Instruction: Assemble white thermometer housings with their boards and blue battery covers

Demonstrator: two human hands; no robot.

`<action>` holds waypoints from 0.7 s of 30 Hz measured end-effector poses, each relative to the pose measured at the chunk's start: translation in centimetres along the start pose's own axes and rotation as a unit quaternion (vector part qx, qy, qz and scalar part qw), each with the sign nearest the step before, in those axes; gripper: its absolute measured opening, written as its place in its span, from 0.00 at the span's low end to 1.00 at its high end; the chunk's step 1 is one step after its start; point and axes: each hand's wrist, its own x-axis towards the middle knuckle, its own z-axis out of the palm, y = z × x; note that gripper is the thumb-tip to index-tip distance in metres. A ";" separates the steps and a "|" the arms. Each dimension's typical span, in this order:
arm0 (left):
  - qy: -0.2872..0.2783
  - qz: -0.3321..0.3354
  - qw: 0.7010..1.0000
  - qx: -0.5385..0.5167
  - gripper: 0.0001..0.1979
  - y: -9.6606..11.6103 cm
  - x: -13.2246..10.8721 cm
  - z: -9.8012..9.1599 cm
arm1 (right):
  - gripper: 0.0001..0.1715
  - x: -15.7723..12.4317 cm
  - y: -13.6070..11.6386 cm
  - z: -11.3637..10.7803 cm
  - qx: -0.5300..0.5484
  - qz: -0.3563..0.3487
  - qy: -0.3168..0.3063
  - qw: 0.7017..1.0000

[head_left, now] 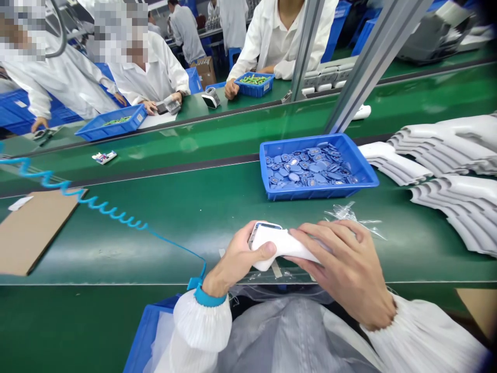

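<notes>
My left hand (236,256) is closed around the wide end of a white plastic handheld device (285,243), with the thumb pressed on its side. A rectangular opening or screen with a dark rim shows at that end. Over the narrow handle lies my right hand (345,264), its fingers wrapped along the top and side. Those fingers hide much of the handle. Around my left wrist is a blue wrist strap (212,296), joined to a coiled blue cord (104,208). Crumpled clear plastic film (349,212) lies just beyond my right hand.
A blue tray (322,194) of small blue oval pieces stands ahead. Stacked white plastic shells (454,199) lie at the right. Cardboard (34,228) rests at the left. A slanted metal post (361,72) rises behind the tray. Co-workers in white coats sit across the green conveyor (186,140).
</notes>
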 end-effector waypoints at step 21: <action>0.045 0.050 0.940 0.334 0.12 1.5 0.0 1.5 | 0.35 6.6 -3.2 3.9 0.207 0.290 -0.025 0.934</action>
